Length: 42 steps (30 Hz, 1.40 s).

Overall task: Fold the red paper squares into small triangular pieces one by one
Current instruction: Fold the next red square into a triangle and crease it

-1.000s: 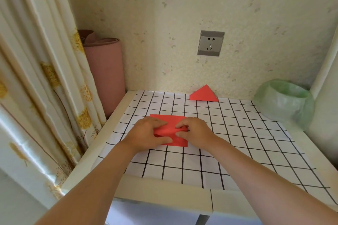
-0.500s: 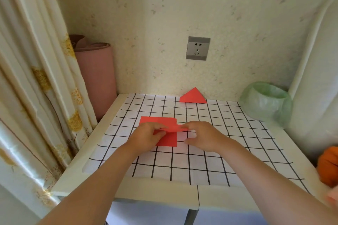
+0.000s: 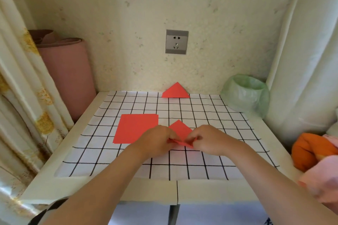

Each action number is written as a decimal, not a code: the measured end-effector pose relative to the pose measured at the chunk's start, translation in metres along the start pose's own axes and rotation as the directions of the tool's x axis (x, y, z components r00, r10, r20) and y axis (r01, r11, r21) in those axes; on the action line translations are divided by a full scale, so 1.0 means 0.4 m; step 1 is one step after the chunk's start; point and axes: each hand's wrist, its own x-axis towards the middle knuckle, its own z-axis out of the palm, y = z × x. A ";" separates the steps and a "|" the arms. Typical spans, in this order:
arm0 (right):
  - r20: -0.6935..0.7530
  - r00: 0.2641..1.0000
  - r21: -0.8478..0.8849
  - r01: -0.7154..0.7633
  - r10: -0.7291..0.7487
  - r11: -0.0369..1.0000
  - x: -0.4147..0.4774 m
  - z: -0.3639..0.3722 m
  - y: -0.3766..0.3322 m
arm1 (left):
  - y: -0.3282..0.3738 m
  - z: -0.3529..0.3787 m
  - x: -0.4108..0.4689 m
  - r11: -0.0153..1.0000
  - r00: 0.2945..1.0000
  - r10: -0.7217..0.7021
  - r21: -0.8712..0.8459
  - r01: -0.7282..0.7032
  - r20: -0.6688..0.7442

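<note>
As left hand (image 3: 155,139) and right hand (image 3: 210,140) pinch the half-folded red paper sheet (image 3: 180,129), corners align for creasing. Flat red squares (image 3: 136,128) wait alongside.

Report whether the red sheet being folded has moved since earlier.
Yes. The red sheet moved right, off the flat red square, now beside its right edge, pinched by left hand and right hand.
</note>
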 end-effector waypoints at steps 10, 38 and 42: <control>-0.235 0.970 -0.102 -0.081 0.055 0.991 0.093 0.009 0.070 | 0.011 -0.010 0.020 0.997 0.991 0.041 -0.074 -0.032 0.127; -0.256 0.958 0.663 0.074 0.132 0.745 0.116 -0.003 0.018 | 0.012 0.004 0.049 0.976 0.967 -0.096 -0.215 0.044 -0.237; -0.272 0.958 0.699 0.129 0.095 0.703 0.099 -0.004 0.015 | 0.022 -0.004 0.057 0.934 0.965 -0.171 -0.343 0.096 -0.196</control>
